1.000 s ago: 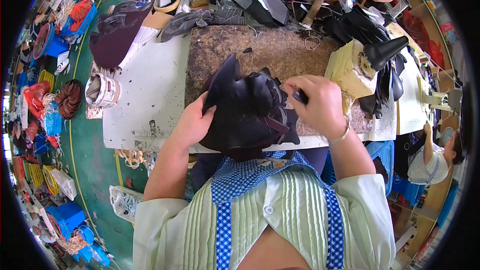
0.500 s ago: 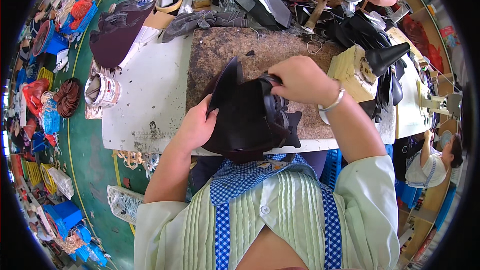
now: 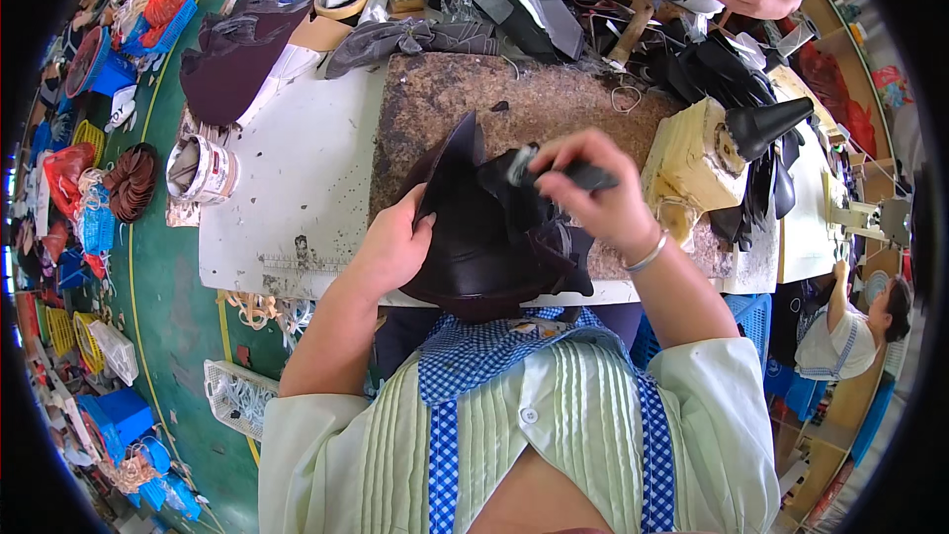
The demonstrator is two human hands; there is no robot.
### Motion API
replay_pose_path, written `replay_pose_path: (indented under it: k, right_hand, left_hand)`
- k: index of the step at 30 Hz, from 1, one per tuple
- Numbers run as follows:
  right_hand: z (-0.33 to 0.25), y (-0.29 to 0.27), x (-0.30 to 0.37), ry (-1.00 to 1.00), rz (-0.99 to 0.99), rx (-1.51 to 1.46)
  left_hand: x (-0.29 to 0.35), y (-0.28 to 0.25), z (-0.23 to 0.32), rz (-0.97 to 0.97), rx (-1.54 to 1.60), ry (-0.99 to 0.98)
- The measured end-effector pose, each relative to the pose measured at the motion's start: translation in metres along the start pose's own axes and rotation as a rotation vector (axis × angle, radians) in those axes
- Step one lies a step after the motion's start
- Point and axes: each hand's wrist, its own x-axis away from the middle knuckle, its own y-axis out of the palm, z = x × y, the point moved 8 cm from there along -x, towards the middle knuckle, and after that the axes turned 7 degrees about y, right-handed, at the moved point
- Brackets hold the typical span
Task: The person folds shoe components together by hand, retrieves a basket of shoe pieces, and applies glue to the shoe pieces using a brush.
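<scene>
Where the blue checked apron [image 3: 484,361] ends, at the lower centre of the frame, the dark leather-like piece [image 3: 465,237] rests against its upper edge, reaching up over the tabletop [image 3: 287,222]. The work looks partway along: the middle of the piece is smooth and its upper-left tip stands up in a point, but the right side is a bunch of uneven folds, apparently unfinished; how many folds have been dealt with cannot be told. At its left edge the left hand [image 3: 395,247] pinches it, thumb on the near face and the other fingers hidden behind, the forearm slanting up from the lower left. Over the folds, the right hand [image 3: 605,196] is raised with bent wrist, its fingers closed around a black-handled tool [image 3: 591,176]; the pale, blurred tip points left, and whether it touches the piece is unclear. Farther up lies a mottled brown board [image 3: 435,84], with a pale yellow block [image 3: 692,158] at its right and more black pieces [image 3: 707,69] beyond, apparently untouched.
</scene>
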Motion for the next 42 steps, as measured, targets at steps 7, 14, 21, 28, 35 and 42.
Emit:
replay_pose_path:
  k: [7, 14, 21, 28, 35, 42]
  right_hand:
    - [-0.004, -0.03, 0.031, 0.265, 0.11, 0.015]
    - [-0.006, 0.01, 0.008, 0.029, -0.26, 0.846]
    - [-0.021, -0.063, 0.044, 0.208, 0.386, 0.383]
    - [-0.003, -0.136, 0.116, 0.149, 0.763, -0.223]
    - [0.003, -0.149, 0.125, 0.335, 0.596, 0.512]
    - [0.026, -0.19, 0.162, 0.586, 0.888, 0.149]
  left_hand:
    - [0.004, -0.002, 0.0, -0.007, -0.015, -0.005]
    - [0.046, -0.025, 0.062, -0.36, 0.734, 0.41]
    - [0.047, -0.229, 0.066, 0.72, -0.486, 0.59]
    - [-0.051, -0.292, -0.08, 0.175, -1.373, -0.209]
    - [-0.021, -0.047, 0.066, 0.039, -0.537, 0.542]
    - [0.037, 0.05, 0.057, -0.381, -0.677, 0.606]
